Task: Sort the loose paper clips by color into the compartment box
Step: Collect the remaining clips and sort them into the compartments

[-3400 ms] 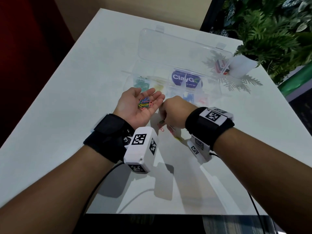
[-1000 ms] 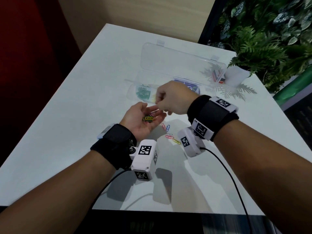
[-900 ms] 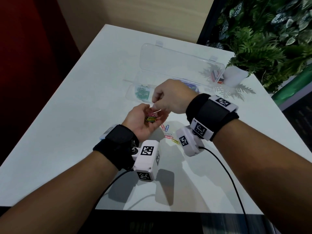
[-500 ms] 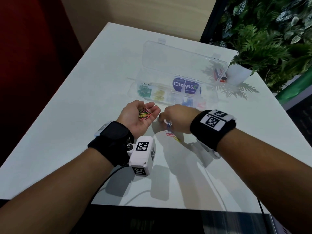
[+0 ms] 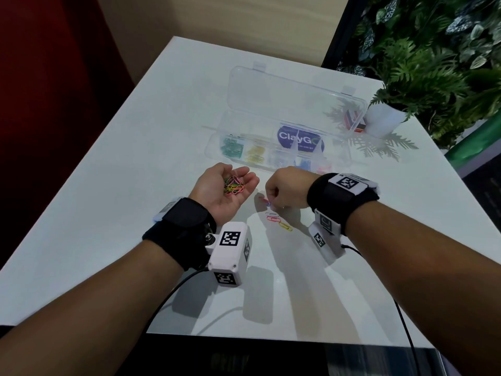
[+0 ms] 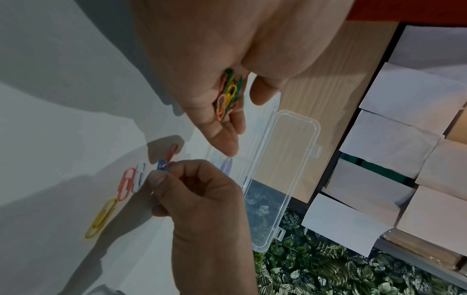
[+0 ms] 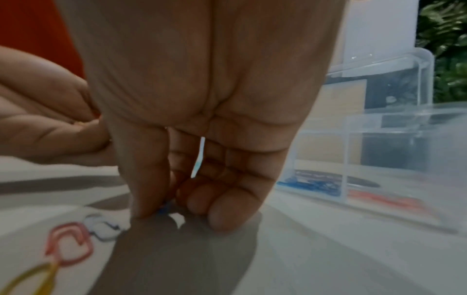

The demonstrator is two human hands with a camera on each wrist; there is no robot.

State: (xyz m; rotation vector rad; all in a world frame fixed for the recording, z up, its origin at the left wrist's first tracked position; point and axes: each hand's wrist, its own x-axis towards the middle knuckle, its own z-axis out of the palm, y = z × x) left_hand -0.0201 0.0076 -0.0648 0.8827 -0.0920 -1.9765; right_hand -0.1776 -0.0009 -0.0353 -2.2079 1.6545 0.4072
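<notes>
My left hand lies palm up and cupped just above the white table, carrying several mixed-colour paper clips in its palm. Just to its right, my right hand is down at the table, thumb and forefinger pinching a blue clip that touches a red clip. A white clip, a pink clip and a yellow clip lie loose beside it. Beyond both hands the clear compartment box stands open, holding green, yellow, white, blue and pink clips in separate compartments.
The box lid lies flat behind the compartments. A white plant pot with a small red and white object beside it stands at the back right, under overhanging leaves. Cables trail from both wrist cameras toward the near table edge.
My right hand came down from over the left palm to the loose clips on the table and now pinches the blue one. My left hand stayed cupped with its clips.
</notes>
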